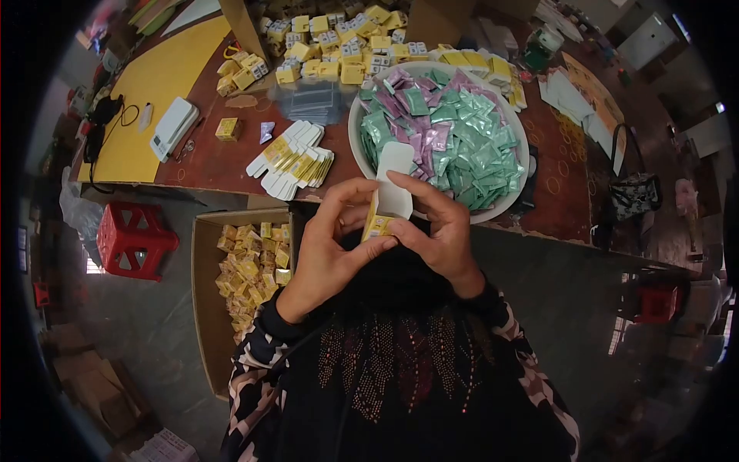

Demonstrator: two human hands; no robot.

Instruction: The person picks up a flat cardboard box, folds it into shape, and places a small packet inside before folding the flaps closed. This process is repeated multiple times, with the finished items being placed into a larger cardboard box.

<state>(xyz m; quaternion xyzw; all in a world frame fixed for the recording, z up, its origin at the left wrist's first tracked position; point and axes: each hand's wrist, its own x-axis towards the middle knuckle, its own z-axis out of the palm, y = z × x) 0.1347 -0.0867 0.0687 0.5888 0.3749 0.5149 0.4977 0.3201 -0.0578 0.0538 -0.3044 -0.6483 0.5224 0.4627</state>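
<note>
Between my two hands is a small yellow carton (379, 223) with its white top flap standing up and its white inside showing. My left hand (335, 239) grips the carton from the left, thumb across its lower front. On the other side, my right hand (443, 231) has its index finger by the raised flap and its thumb on the yellow front. Whether anything lies inside the carton I cannot tell. Just beyond my hands stands a wide white basin (360, 138) heaped with green sachets (477, 131) and purple sachets (439, 137). Flat unfolded cartons (296, 158) lie fanned left of it.
Many yellow boxes (350, 46) are piled at the table's back. Clear plastic sheets (308, 100), one small box (229, 128) and a white scale (175, 127) lie left. Below, a cardboard box (202, 300) holds many small yellow cartons beside a red stool (135, 239).
</note>
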